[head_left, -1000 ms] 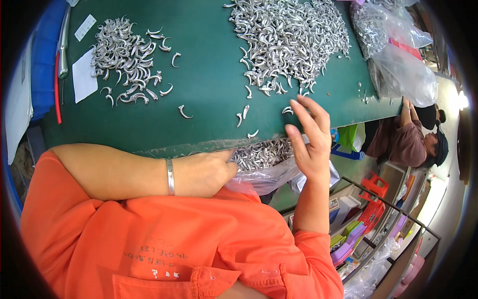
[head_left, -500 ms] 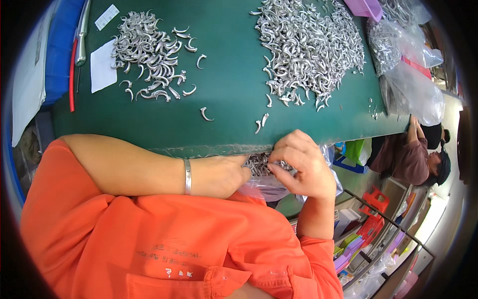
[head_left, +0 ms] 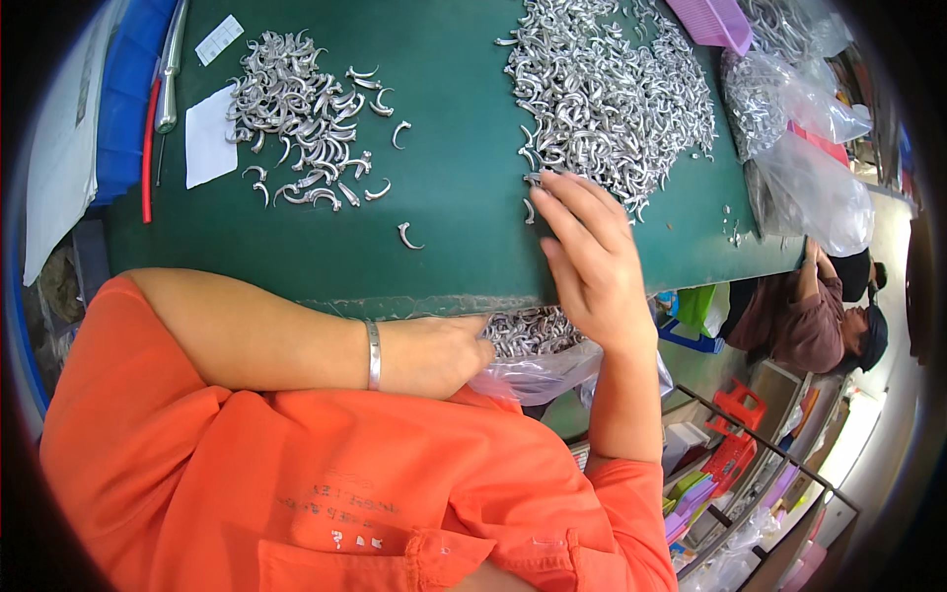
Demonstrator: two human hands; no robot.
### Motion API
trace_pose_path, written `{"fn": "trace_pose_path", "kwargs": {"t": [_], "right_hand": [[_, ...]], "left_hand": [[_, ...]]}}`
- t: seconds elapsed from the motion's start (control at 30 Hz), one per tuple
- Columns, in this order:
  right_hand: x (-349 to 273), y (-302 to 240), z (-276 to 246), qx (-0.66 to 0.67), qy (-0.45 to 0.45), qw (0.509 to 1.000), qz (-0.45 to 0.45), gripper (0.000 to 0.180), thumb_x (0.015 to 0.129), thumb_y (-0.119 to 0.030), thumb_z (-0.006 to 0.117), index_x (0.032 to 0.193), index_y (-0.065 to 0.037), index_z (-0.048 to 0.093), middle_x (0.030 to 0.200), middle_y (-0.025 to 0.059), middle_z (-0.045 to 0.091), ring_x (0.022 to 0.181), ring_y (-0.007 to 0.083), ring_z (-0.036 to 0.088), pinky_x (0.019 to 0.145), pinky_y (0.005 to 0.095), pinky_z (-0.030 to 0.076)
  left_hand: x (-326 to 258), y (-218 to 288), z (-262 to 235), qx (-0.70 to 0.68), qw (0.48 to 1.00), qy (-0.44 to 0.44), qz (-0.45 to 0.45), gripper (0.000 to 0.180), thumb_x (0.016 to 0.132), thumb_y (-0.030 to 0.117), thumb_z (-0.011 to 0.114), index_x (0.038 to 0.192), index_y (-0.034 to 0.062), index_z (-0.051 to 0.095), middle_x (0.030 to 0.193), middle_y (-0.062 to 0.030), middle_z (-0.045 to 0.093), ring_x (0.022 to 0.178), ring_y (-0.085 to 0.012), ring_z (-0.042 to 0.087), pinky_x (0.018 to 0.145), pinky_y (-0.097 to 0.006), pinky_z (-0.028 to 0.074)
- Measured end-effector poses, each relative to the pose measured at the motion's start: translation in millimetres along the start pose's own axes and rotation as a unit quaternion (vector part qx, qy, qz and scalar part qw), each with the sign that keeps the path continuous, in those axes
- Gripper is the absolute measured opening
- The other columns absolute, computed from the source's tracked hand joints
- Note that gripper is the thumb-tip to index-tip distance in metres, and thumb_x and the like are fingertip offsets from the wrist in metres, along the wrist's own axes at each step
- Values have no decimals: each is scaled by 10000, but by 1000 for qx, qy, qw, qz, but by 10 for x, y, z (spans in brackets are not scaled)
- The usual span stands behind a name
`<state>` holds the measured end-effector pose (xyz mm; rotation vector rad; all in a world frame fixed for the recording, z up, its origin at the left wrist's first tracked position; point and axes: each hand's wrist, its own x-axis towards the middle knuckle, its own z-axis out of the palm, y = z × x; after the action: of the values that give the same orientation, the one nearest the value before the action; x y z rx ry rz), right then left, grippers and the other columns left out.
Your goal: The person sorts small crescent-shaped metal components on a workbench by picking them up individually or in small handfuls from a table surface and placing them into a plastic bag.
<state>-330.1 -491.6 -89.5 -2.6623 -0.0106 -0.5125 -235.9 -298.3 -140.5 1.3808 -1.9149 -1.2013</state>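
The person's left hand (head_left: 434,353) is closed around the mouth of a thin clear plastic bag (head_left: 538,373) held just under the near edge of the green table (head_left: 464,178), and a heap of small curved metal hooks (head_left: 528,331) already lies inside it. The right hand (head_left: 592,261) lies open and flat on the table edge, fingers spread, its fingertips touching the near fringe of the large pile of hooks (head_left: 612,94); it grips nothing. The likeliest trouble is spillage: if the bag mouth sags away from the table edge, or the sweep runs wide of it, the hooks would drop past to the floor. The film looks flimsy and crinkled, and the pointed ends of the hooks might pierce it as weight builds. The hooks are bright, silvery, crescent-shaped and tangle readily, so a pull on a few may drag a clump. A smaller pile (head_left: 306,123) lies far left, and one stray hook (head_left: 407,237) sits alone between.
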Motion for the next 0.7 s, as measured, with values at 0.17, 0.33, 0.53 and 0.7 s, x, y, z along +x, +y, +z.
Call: {"fn": "trace_pose_path", "kwargs": {"t": [0.17,0.33,0.53,0.7], "right_hand": [[-205,161,-150,92,-95,991,31,359,770,111,558,1094,2,665,1213,139,637,1076,350,593,943,412,469],[-470,178,-186,39,15,995,90,341,750,131,558,1042,0,676,1134,138,674,1056,341,607,938,402,466],[-274,73,-24,6,72,995,63,218,746,9,724,959,-33,695,909,87,643,838,269,586,746,385,451],[-35,18,151,-37,34,998,38,160,767,-20,718,919,-50,678,907,89,635,847,280,590,754,384,452]], "left_hand": [[-1,75,-129,-25,997,-57,-36,187,839,77,545,947,-75,559,1129,-310,512,1019,-436,605,867,-461,524],[-7,-1,-23,-19,1000,-4,-10,166,833,64,547,924,-75,557,1190,-337,492,1022,-441,602,870,-460,522],[-3,4,-37,-17,999,-23,-18,178,824,74,565,914,-80,558,1182,-338,492,1028,-443,598,854,-463,523],[8,8,-75,-32,997,-50,-45,204,829,98,576,933,-76,553,1173,-336,488,1026,-450,595,851,-465,521]]}}
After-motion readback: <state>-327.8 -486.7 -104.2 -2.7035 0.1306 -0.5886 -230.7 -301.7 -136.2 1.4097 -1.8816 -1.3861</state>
